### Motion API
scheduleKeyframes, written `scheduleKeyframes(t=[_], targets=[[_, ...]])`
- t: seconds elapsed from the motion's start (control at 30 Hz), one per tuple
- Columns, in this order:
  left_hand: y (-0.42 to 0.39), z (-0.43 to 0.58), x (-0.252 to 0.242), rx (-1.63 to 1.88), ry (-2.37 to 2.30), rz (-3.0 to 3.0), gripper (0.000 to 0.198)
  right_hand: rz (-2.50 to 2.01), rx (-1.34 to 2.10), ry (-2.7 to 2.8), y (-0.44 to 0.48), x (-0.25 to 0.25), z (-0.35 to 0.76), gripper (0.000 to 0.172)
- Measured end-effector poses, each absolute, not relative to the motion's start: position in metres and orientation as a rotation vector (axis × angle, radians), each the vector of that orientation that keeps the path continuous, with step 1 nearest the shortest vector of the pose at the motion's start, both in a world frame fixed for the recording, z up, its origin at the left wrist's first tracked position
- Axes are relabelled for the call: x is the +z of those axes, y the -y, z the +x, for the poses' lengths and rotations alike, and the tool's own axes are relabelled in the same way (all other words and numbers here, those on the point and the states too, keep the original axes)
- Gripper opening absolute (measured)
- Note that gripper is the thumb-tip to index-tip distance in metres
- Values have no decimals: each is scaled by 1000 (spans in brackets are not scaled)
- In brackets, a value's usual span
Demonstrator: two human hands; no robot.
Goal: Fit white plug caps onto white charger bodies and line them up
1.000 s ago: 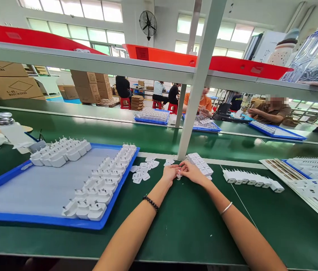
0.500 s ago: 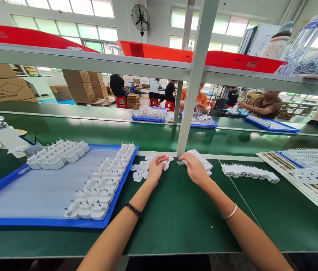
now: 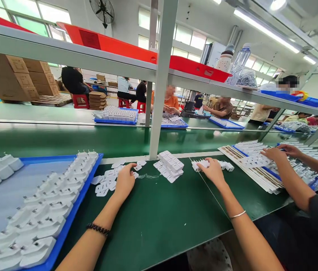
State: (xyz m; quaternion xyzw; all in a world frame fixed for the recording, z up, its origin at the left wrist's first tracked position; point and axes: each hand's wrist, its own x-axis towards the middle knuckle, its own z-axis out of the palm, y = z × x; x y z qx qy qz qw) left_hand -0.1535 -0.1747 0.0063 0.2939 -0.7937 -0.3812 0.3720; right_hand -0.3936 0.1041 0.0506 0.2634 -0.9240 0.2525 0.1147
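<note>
My left hand (image 3: pixel 125 178) is over a loose pile of flat white printed pieces (image 3: pixel 106 182), its fingers curled together at a small white piece by the fingertips. Farther right, my right hand (image 3: pixel 212 170) reaches down onto a row of white plug housings (image 3: pixel 226 165) with metal pins, its fingers closed round one in the row. Between the hands lies a stack of white square-sectioned blocks (image 3: pixel 173 164). A blue tray (image 3: pixel 77 201) on the left holds rows of white plug housings with pins up.
A shelf post (image 3: pixel 159 94) rises behind the blocks, carrying a shelf with red trays (image 3: pixel 114 47). To the right, a co-worker's hands (image 3: pixel 274 154) hold a white perforated sheet (image 3: pixel 253 161) above stacked boards (image 3: pixel 249 173) and trays of plugs. Other people sit beyond the bench.
The view has turned right. My right hand has left the white blocks and moved right to the row of plug housings. My left hand stays by the flat pieces.
</note>
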Motion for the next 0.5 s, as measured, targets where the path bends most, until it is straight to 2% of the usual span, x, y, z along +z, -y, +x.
scheduleKeyframes(t=[0.07,0.13,0.33,0.5], targets=[[171,-154,11,-923,2024,762,34,673,631,2796,-101,40,-394,59],[167,-152,16,-881,2015,768,32,592,521,2847,-89,31,-388,61],[147,-134,37,-789,1955,735,35,410,264,2929,-63,32,-383,56],[106,-104,44,-799,1983,581,32,408,176,3030,-71,40,-385,54]])
